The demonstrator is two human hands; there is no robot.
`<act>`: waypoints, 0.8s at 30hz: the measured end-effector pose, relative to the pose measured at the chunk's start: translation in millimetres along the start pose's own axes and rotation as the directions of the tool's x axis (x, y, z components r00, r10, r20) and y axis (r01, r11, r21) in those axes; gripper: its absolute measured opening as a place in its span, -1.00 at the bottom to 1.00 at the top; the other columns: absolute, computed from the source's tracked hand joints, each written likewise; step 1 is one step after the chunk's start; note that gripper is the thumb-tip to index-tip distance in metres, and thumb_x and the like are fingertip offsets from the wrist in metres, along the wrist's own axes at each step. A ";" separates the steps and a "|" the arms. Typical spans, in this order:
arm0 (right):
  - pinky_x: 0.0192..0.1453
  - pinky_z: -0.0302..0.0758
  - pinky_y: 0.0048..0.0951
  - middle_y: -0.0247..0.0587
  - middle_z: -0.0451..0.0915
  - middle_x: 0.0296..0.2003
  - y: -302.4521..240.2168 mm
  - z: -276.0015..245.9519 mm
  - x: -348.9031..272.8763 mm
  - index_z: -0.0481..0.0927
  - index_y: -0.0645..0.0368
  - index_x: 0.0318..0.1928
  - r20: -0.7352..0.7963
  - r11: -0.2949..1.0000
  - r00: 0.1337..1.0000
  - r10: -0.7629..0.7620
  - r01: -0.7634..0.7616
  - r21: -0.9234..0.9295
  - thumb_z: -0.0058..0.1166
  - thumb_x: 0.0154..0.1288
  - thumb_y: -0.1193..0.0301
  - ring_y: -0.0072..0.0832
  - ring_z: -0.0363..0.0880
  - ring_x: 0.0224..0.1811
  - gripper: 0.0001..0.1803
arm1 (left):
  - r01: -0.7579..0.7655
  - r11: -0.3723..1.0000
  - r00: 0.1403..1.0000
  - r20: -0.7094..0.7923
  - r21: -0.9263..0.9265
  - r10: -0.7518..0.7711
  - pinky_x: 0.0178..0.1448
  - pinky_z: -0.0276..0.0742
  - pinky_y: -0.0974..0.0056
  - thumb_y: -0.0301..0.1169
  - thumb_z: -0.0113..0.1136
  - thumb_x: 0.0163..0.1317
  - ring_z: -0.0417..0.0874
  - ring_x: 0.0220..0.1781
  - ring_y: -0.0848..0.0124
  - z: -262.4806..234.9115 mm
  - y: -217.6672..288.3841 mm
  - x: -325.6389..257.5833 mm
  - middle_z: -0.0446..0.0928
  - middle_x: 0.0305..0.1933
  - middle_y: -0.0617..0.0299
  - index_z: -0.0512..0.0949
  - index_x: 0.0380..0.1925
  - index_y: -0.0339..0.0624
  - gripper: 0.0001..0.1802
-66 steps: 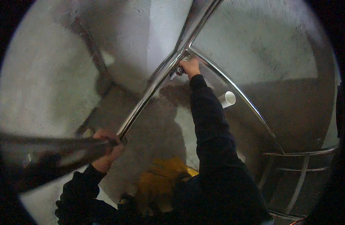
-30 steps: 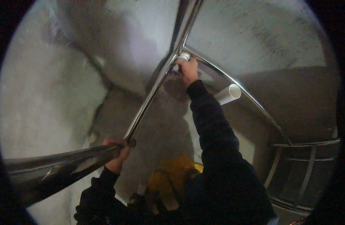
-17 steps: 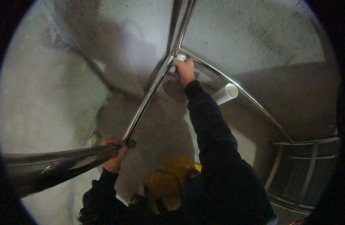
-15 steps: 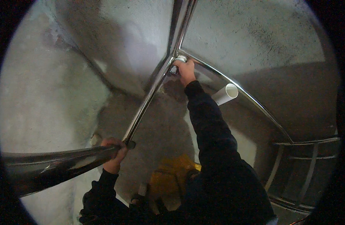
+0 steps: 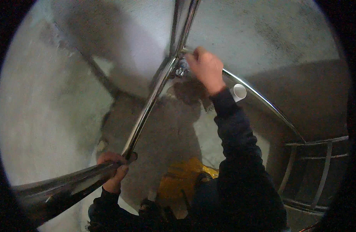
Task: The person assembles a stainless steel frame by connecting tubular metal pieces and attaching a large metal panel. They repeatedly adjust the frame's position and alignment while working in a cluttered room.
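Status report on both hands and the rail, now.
Left hand gripping shiny metal rail. Right hand at rail joint, fingers hidden. White pipe end beside right arm.

No label, sign or screen shows anywhere in the frame. The one thing that may count as a package is a crumpled yellow bag low in the middle of the frame, lying on the grey floor just left of the dark sleeve; whether it is really a bag or sack cannot be told, and it bears no legible marking.
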State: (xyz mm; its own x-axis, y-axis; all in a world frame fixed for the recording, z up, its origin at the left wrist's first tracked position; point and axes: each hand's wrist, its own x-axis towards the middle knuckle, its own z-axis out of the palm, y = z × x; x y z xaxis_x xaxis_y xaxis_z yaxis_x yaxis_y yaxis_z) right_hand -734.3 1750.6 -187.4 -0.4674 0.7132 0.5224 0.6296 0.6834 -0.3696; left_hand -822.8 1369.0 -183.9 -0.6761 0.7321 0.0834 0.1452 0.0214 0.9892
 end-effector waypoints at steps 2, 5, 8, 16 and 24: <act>-0.28 0.42 -0.18 0.05 0.54 -0.45 6.4 3.9 25.4 0.53 0.27 -0.40 0.009 1.000 1.000 0.023 -0.024 0.003 -0.01 0.05 0.01 -0.08 0.52 -0.34 -0.51 | -0.032 0.999 0.999 0.029 0.028 0.032 -0.28 0.37 0.33 -0.34 0.30 -0.15 0.43 -0.40 0.42 -4.2 -6.3 1.9 0.40 -0.45 0.24 0.35 -0.42 -0.15 -0.66; -0.26 0.45 -0.19 0.04 0.52 -0.46 24.7 10.9 50.7 0.51 0.29 -0.37 0.418 0.981 0.900 0.120 -0.172 0.087 -0.15 0.15 -0.01 -0.14 0.52 -0.33 -0.48 | -0.091 0.992 0.996 -0.002 0.088 0.092 -0.28 0.37 0.33 -0.34 0.32 -0.18 0.43 -0.40 0.42 0.3 -17.6 7.2 0.41 -0.45 0.23 0.37 -0.45 -0.15 -0.67; -0.48 0.44 -0.40 -0.14 0.50 -0.61 58.8 39.2 69.9 0.52 0.30 -0.37 0.650 0.875 0.756 0.074 -0.362 0.322 -0.24 0.22 -0.06 -0.38 0.51 -0.57 -0.40 | -0.055 0.997 0.998 -0.014 0.062 0.056 -0.28 0.36 0.32 -0.37 0.32 -0.21 0.44 -0.40 0.41 3.9 -18.3 9.8 0.43 -0.43 0.22 0.39 -0.45 -0.15 -0.68; -0.50 0.56 -0.36 0.00 0.58 -0.44 105.1 62.9 93.6 0.47 0.35 -0.16 0.893 0.892 0.396 -0.215 -0.292 0.344 -0.08 0.22 0.26 -0.35 0.60 -0.49 -0.64 | -0.149 0.980 0.989 -0.035 -0.129 0.146 -0.25 0.40 0.27 -0.36 0.31 -0.18 0.47 -0.37 0.33 8.2 -26.5 -2.3 0.44 -0.43 0.17 0.39 -0.41 -0.19 -0.66; -0.41 0.62 -0.41 0.04 0.56 -0.40 121.8 95.8 99.0 0.44 0.35 -0.20 0.832 0.778 0.309 -0.461 -0.309 0.546 -0.06 0.25 0.27 -0.33 0.61 -0.39 -0.67 | -0.204 0.976 0.977 -0.072 -0.075 0.199 -0.36 0.38 0.25 -0.34 0.32 -0.17 0.45 -0.47 0.31 14.8 -22.6 0.7 0.44 -0.49 0.13 0.38 -0.44 -0.22 -0.65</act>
State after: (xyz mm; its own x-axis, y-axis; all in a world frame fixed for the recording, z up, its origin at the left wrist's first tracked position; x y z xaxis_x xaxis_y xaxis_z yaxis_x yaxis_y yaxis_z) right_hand -763.3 1919.3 -254.3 -0.9509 0.0349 -0.3076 0.2957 0.3967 -0.8690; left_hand -815.8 1379.1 -208.0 -0.6839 0.6708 0.2871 0.2258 -0.1796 0.9575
